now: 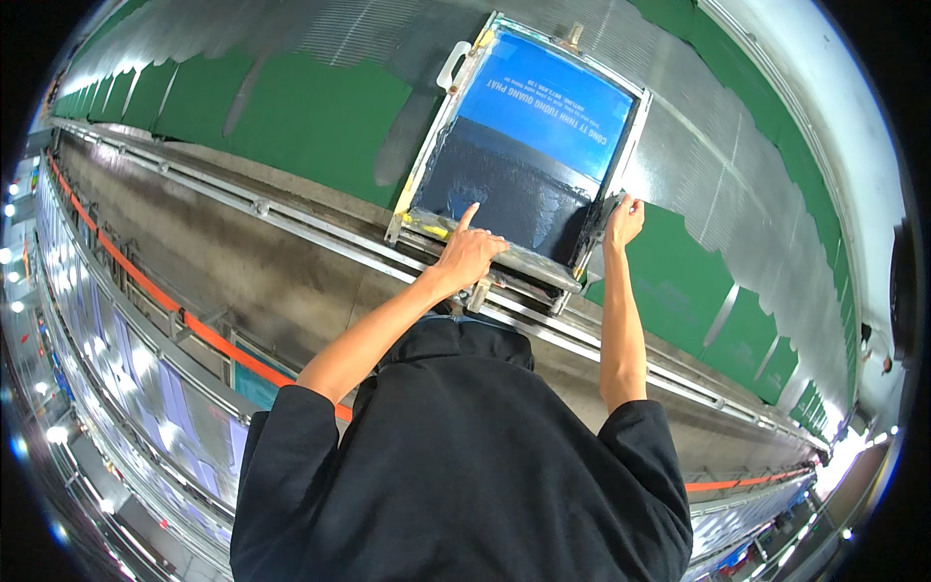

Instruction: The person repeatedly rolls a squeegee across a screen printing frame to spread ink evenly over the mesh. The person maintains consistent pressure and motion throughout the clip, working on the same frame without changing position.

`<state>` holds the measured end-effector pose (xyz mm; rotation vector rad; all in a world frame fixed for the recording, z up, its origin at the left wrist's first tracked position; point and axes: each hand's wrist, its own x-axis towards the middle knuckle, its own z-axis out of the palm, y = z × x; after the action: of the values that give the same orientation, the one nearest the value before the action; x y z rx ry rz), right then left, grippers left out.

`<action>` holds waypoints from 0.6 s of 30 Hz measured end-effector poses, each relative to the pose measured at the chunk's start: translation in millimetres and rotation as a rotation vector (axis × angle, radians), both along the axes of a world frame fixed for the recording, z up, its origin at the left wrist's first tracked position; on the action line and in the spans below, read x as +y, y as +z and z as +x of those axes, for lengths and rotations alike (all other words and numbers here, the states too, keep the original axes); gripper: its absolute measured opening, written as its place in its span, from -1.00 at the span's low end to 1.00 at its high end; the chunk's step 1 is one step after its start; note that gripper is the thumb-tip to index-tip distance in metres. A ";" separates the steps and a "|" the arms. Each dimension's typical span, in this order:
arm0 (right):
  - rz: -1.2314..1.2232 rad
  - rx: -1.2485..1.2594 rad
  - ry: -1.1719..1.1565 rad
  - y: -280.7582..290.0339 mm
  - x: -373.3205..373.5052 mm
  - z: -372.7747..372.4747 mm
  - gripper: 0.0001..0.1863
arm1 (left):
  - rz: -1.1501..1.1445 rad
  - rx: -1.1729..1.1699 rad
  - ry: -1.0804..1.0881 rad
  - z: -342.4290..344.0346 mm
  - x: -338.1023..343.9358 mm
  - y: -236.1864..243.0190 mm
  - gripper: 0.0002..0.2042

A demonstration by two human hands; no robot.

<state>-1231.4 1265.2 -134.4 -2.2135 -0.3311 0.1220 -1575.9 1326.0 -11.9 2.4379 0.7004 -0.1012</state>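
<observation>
Head view: I judge I'm steadying the rectangular metal-edged screen (529, 116), bright blue on its far half, smeared with dark, glossy ink (509, 184) nearer me. It lies on the long green-and-grey table (291, 126), mostly beyond my left hand (467, 257), loosely open at its near edge. My right hand (626, 223) curls beside its right edge, hold unclear. Next calls for even, level handling.

The person (504, 495) is wearing a loose, plain black top (465, 427); its matte cloth is creasing softly; the left sleeve (291, 456) and the right sleeve (645, 446) are hanging wide and ending short, leaving the left forearm (373, 335), right forearm (623, 325), left hand (467, 254) and right hand (626, 224) bare; the hem (461, 341) is bunching into thick, dark folds.
</observation>
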 end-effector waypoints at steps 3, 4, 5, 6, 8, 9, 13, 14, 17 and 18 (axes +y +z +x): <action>-0.246 0.143 0.134 24.0 5.0 -2.3 -0.55 | -0.067 0.019 -0.081 -4.4 26.4 -12.2 -0.54; -0.372 -0.238 0.205 27.3 -5.3 -9.6 -0.50 | -0.074 0.065 -0.113 -7.8 39.9 -10.3 -0.52; -0.498 -0.620 0.286 31.0 -13.5 -21.3 -0.44 | -0.048 0.157 -0.140 -17.1 55.1 -1.1 -0.50; -0.439 -0.626 0.489 66.9 -10.7 -40.7 -0.34 | -0.010 0.258 -0.142 -30.2 73.9 10.9 -0.48; -0.290 -0.039 0.859 144.7 -20.3 -88.3 -0.12 | -0.035 0.535 -0.142 -45.5 107.1 24.1 -0.43; -0.359 0.043 1.010 141.7 -36.6 -106.1 -0.02 | 0.014 0.412 -0.156 -49.7 110.4 20.3 -0.46; -0.472 -0.167 0.997 85.6 -99.6 -176.1 -0.43 | 0.234 0.064 -0.155 -89.1 71.0 -12.4 -0.43; -0.425 -0.270 0.928 82.3 -101.6 -186.8 -0.54 | 0.236 0.066 -0.154 -93.2 69.3 -13.0 -0.39; -0.775 0.184 1.066 111.6 -62.9 -150.2 -0.57 | -0.010 0.377 -0.193 -52.5 113.4 18.8 -0.55; -0.719 0.136 1.048 104.7 -53.0 -136.1 -0.60 | -0.129 0.535 -0.205 -33.0 130.5 27.2 -0.59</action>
<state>-1367.5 1212.2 -29.7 -2.4325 -1.5287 1.0854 -1608.9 1456.5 15.4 2.3600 0.6353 -0.8766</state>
